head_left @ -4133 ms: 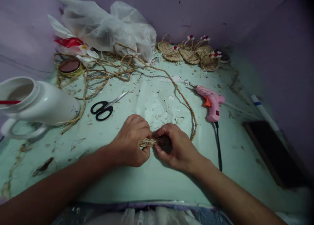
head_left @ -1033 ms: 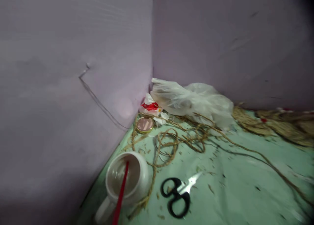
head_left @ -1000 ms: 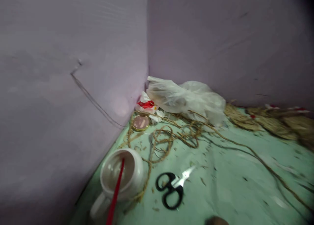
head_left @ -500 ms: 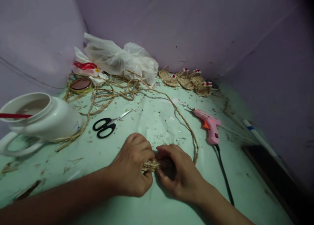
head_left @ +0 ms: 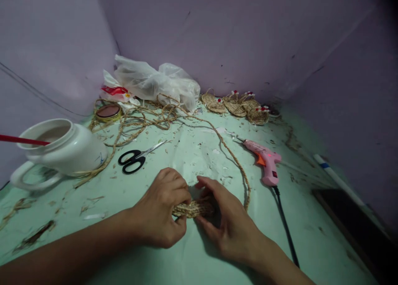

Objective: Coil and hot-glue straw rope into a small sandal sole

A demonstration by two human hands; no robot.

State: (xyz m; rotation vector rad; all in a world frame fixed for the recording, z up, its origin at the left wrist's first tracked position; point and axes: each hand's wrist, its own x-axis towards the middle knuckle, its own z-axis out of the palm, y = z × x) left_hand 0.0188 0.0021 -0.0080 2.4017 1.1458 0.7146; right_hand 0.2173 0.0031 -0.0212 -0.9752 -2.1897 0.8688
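Note:
A small thick coil of braided straw rope [head_left: 193, 209] is held just above the table, edge toward me. My left hand [head_left: 166, 208] is closed on its left end, thumb below and fingers on top. Around the coil's right end curves my right hand [head_left: 228, 218], thumb and forefinger spread apart; its other fingers are mostly hidden. A length of braided rope [head_left: 234, 154] runs from the tangle at the back down behind my right hand. Black-handled scissors [head_left: 137, 159] lie beyond my left hand. To the right rests a pink glue gun [head_left: 264, 158], its red light showing.
A white jug [head_left: 77, 150] with a red stick lies at left. Behind are a plastic bag [head_left: 158, 81], a roll of tape [head_left: 108, 112] and several round woven pieces [head_left: 234, 105] with red and white beads. A dark board [head_left: 342, 222] is at right; straw scraps litter the table.
My right thumb and forefinger have spread wider around the coil, baring more of it. My left hand has shifted slightly left, still gripping. The view has tilted a little.

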